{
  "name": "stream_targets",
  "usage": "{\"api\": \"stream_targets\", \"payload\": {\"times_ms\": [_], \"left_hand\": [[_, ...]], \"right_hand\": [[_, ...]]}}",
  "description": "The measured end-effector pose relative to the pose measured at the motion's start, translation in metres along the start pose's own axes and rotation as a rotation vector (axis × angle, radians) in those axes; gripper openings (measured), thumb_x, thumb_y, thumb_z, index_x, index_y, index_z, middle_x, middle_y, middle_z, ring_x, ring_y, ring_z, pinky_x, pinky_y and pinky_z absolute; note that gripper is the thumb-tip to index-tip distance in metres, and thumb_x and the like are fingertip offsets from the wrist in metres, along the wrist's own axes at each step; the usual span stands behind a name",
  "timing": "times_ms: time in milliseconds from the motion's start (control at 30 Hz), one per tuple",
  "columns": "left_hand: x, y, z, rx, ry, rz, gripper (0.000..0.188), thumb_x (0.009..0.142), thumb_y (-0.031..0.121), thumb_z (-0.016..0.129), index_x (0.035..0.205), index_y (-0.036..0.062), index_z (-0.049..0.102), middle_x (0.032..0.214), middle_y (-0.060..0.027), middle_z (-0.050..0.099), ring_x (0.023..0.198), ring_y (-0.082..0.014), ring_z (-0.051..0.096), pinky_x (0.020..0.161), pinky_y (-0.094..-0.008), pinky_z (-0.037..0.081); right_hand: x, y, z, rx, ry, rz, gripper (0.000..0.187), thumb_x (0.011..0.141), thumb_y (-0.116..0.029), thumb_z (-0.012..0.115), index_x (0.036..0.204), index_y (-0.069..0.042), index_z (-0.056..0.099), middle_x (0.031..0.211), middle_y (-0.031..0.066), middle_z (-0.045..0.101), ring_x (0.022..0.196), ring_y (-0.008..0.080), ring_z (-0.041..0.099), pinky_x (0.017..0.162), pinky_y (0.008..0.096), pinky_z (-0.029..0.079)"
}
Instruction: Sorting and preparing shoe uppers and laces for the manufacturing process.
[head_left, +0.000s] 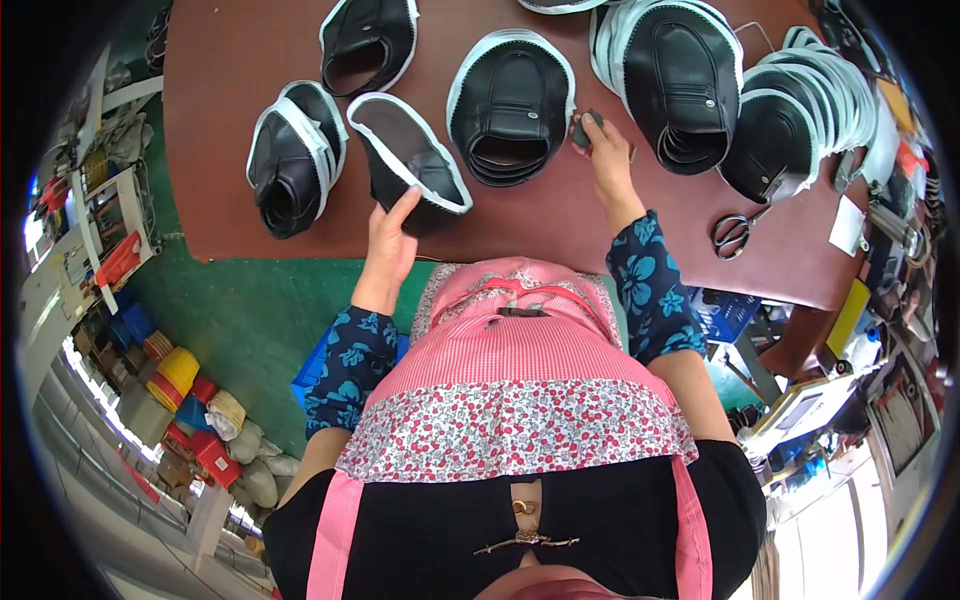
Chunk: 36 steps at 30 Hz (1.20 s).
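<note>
My left hand [392, 243] grips the near end of a black shoe upper [398, 138] with a white border, thumb on the rim, and its hollow inside faces up. In my right hand [610, 162] is a small dark block [587, 129], pinched between thumb and fingers; its exact kind cannot be made out. That hand is just right of a short stack of black uppers [510, 108] with white edging. Left of the held upper lie a few nested uppers [285, 160], and beyond it another black upper [385, 28].
Two taller stacks of uppers, one large [675, 60] and one fanned out [765, 145], stand on the right of the brown table [560, 232]. Scissors [732, 236] lie near its front edge, beside a white card [847, 225]. Yellow rolls [173, 378] sit on the green floor at left.
</note>
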<state>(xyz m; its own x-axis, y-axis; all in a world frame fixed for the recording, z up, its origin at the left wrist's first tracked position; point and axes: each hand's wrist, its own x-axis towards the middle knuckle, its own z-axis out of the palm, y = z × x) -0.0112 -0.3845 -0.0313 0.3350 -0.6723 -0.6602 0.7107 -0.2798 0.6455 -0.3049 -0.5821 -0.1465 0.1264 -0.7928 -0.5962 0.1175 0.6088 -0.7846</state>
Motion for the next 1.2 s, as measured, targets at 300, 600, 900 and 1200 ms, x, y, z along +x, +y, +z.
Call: {"api": "stream_targets", "payload": {"times_ms": [300,600,900,1200], "left_hand": [[-0.002,-0.058,0.069,0.636,-0.126,0.278,0.039,0.090,0.014,0.092,0.121,-0.0039,0.077,0.115,-0.0113,0.082,0.104,-0.0180,0.077,0.093,-0.0357,0.061],[0.044,-0.076,0.100,0.989,0.070,0.261,0.045,0.089,0.029,0.090,0.111,-0.0084,0.079,0.109,-0.0284,0.081,0.106,-0.0391,0.080,0.094,-0.0446,0.060],[0.068,-0.094,0.092,0.718,-0.025,0.317,0.049,0.091,0.024,0.089,0.123,-0.0094,0.076,0.120,-0.0256,0.080,0.114,-0.0345,0.078,0.100,-0.0426,0.058],[0.046,-0.074,0.114,0.656,-0.057,0.250,0.045,0.095,0.012,0.083,0.135,-0.0066,0.072,0.129,-0.0163,0.077,0.121,-0.0276,0.073,0.106,-0.0389,0.055]], "right_hand": [[0.018,-0.017,0.008,-0.057,-0.094,-0.071,0.028,0.110,-0.033,0.069,0.116,-0.006,0.074,0.106,0.0008,0.074,0.101,0.0089,0.067,0.088,0.0287,0.051],[-0.032,0.006,0.023,-0.486,-0.187,-0.374,0.033,0.094,-0.025,0.087,0.097,0.006,0.074,0.139,0.0188,0.056,0.100,0.0229,0.065,0.083,0.0345,0.054],[-0.050,0.018,0.036,-0.570,0.030,-0.452,0.035,0.090,-0.025,0.087,0.094,0.007,0.073,0.128,0.0288,0.063,0.111,0.0397,0.066,0.090,0.0446,0.055],[-0.048,0.015,0.047,-0.670,0.061,-0.404,0.040,0.092,-0.031,0.085,0.095,0.007,0.073,0.123,0.0287,0.060,0.113,0.0441,0.061,0.096,0.0470,0.053]]}}
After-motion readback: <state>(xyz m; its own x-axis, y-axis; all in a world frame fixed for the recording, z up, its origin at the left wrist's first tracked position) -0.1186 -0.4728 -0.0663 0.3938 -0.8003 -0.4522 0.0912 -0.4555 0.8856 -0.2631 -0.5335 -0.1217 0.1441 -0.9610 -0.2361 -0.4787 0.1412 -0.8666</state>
